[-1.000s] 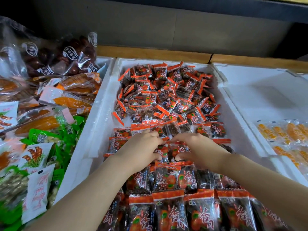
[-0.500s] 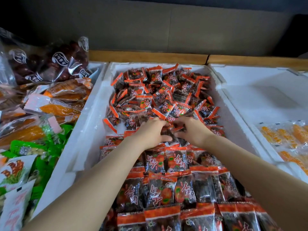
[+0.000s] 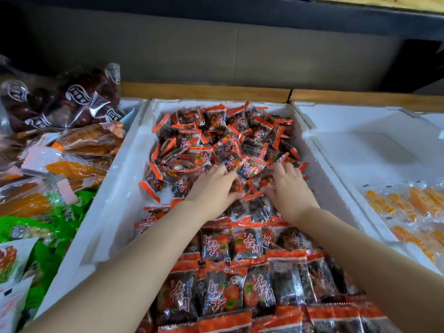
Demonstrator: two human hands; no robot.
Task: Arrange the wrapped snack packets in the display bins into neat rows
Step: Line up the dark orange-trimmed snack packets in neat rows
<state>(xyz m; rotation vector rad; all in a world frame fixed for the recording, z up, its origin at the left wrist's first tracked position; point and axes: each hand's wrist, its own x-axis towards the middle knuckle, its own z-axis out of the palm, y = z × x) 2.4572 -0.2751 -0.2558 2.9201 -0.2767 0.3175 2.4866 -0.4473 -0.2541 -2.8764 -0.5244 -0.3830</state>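
Packets (image 3: 216,140) lie heaped at the far end of the bin (image 3: 125,179), rowed nearer you. Your right hand (image 3: 289,191) rests on the heap, fingers spread, gripping nothing — your left hand (image 3: 211,191) lies beside it; its grip I cannot tell.

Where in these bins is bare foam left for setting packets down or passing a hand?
Free: in the middle bin, the strip between its left wall and the loose heap; in the right bin, the far half behind the orange packets. Crowded: heap, neat rows, left bin.
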